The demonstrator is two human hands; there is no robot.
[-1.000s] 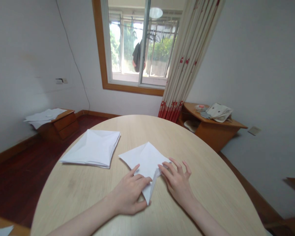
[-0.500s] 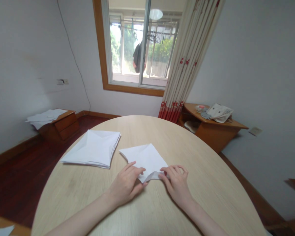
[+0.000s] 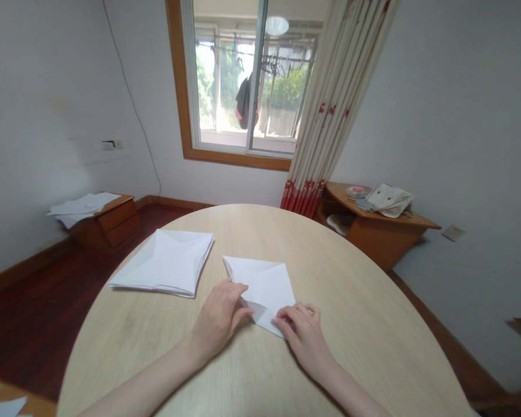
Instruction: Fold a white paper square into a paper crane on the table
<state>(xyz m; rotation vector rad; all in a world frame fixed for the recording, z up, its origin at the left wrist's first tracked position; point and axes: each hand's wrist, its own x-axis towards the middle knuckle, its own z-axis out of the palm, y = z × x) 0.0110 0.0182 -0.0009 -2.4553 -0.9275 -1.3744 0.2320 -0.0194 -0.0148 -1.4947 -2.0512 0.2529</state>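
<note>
A folded sheet of white paper (image 3: 267, 281) lies on the round wooden table (image 3: 338, 324), with crease lines across its face. My left hand (image 3: 219, 315) grips its left edge, thumb and fingers bent around the paper there. At the near right corner my right hand (image 3: 301, 327) pinches the paper between thumb and fingers. The near edge between the hands shows a folded flap. To the left sits a stack of creased white paper sheets (image 3: 165, 260), apart from both hands.
A small wooden cabinet (image 3: 121, 223) with papers on it stands at the left wall. At the back right, a wooden desk (image 3: 382, 231) holds a cloth bag (image 3: 391, 200). A curtain (image 3: 325, 116) hangs beside the window (image 3: 226, 87) behind the table.
The paper has turned clockwise and shifted slightly right. My right hand has moved down a little with its corner, and my left hand has moved slightly left and up along the edge.
</note>
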